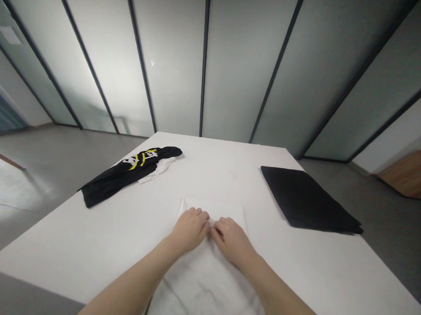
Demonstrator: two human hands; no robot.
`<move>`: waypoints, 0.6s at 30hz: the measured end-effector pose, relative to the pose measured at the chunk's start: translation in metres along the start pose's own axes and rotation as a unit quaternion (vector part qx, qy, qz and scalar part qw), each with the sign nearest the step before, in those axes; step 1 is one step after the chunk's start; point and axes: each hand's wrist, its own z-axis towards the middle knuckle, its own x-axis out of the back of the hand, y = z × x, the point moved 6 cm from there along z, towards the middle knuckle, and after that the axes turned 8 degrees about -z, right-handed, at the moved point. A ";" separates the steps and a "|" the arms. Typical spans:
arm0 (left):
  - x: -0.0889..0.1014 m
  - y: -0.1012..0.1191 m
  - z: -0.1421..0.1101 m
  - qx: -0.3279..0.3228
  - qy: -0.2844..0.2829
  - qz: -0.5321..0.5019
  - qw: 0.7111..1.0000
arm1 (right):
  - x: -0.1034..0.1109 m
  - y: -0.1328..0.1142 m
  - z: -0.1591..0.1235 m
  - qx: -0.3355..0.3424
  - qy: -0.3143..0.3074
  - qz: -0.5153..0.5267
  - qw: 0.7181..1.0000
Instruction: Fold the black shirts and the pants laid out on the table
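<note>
Two hands, left [189, 230], right [232, 242], cover white cloth [207, 289], near edge cut off.

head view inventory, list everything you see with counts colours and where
white rectangular tabletop: 1, white, under all the items
crumpled white cloth garment: 1, white, near table edge, under the hands
bunched black garment with yellow and white print: 1, black, far left of table
white fabric piece: 1, white, poking out from under the black garment
flat folded black fabric: 1, black, right side of table
frosted glass wall panels with dark frames: several, pale grey, behind table
grey floor: 1, grey, around table
wooden board: 1, brown, far right
left hand: 1, bare, on white cloth
right hand: 1, bare, on white cloth
</note>
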 end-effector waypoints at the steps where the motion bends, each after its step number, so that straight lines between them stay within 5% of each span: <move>1: -0.004 0.000 0.001 -0.011 0.015 0.002 1.000 | -0.002 0.000 0.002 0.006 0.017 -0.004 1.000; 11: -0.034 -0.014 0.006 0.019 0.001 0.057 0.998 | -0.016 0.005 0.001 -0.016 0.052 0.011 0.998; 18: -0.035 -0.016 0.009 0.077 0.019 0.084 0.993 | -0.034 0.010 0.004 -0.105 -0.070 -0.070 0.990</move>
